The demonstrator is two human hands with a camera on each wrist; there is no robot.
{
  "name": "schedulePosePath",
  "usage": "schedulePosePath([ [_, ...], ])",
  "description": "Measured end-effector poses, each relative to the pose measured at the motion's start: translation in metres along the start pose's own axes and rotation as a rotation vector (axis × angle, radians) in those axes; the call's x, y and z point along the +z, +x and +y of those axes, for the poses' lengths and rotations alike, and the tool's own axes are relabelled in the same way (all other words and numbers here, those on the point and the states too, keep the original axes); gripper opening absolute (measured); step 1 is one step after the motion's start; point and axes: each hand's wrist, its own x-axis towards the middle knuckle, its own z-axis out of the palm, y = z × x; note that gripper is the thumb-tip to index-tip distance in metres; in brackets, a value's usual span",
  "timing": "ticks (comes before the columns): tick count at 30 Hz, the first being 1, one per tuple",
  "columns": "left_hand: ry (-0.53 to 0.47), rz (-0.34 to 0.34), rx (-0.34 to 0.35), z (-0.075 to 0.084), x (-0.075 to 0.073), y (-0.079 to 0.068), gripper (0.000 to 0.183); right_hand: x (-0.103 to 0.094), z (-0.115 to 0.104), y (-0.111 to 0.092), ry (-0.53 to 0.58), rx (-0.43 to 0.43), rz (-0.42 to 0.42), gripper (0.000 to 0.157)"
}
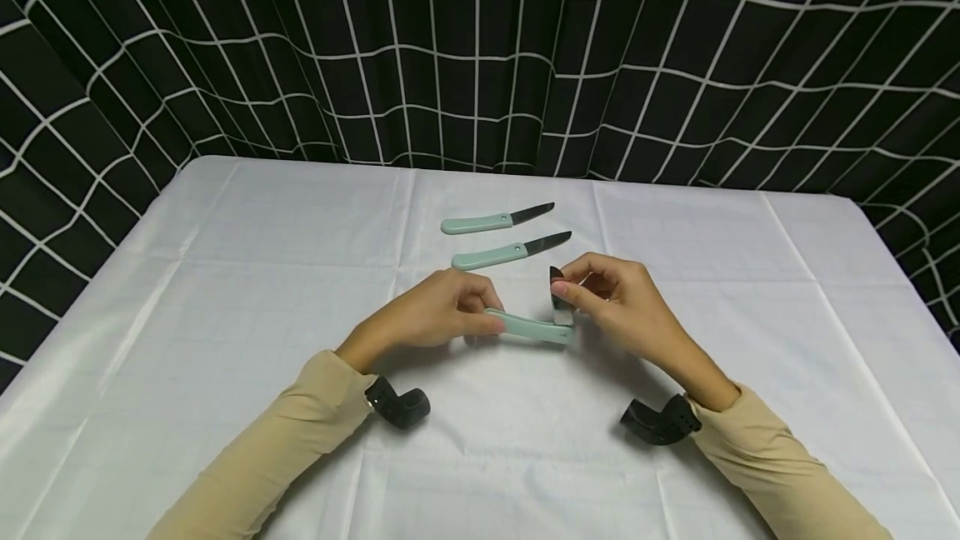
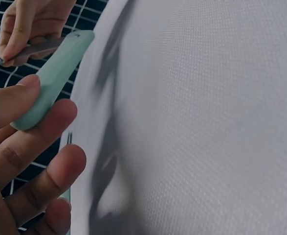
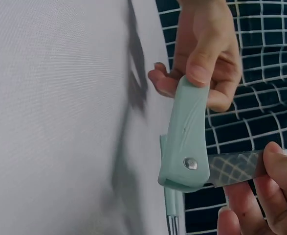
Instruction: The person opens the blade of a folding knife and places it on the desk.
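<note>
A folding knife with a mint-green handle (image 1: 532, 328) is held between both hands, just above the white cloth. My left hand (image 1: 442, 307) pinches the handle's end between thumb and forefinger. The other left fingers are loosely bent in the left wrist view. My right hand (image 1: 618, 298) pinches the metal blade (image 3: 236, 167) near its tip. The blade stands about square to the handle, turned at the round rivet (image 3: 190, 163). Beyond the hands lie two more mint-green folding knives, a farther knife (image 1: 477, 224) and a nearer knife (image 1: 490, 257), both with blades out to the right.
A white cloth (image 1: 225, 273) with fold creases covers the table. Behind and at the sides hangs a black curtain (image 1: 450, 48) with a white grid. Black wrist devices sit on the left sleeve (image 1: 330, 394) and the right sleeve (image 1: 757, 440).
</note>
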Motion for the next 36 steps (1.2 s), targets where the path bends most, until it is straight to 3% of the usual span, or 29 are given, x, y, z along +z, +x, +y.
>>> schedulePosePath([
  [8,0.023,0.013,-0.03,-0.0012,-0.0027,-0.0001,0.01,-0.005,0.0028,0.0008,0.054,0.043,-0.131,0.017],
  [14,0.055,0.022,-0.022,0.002,-0.0031,-0.0018,0.011,-0.0063,0.0025,0.0004,0.031,-0.001,-0.177,0.013],
  [23,0.083,-0.006,0.001,0.0059,-0.0017,-0.003,0.013,-0.006,0.0021,-0.0007,0.015,-0.027,-0.183,0.007],
  [29,0.066,0.018,0.026,0.0037,-0.0021,-0.0027,0.008,-0.0036,0.002,-0.0005,0.035,-0.032,-0.13,0.006],
  [36,0.024,0.062,0.027,-0.0003,-0.006,-0.0027,0.01,-0.0044,0.0053,0.0012,0.166,0.021,-0.052,0.007],
])
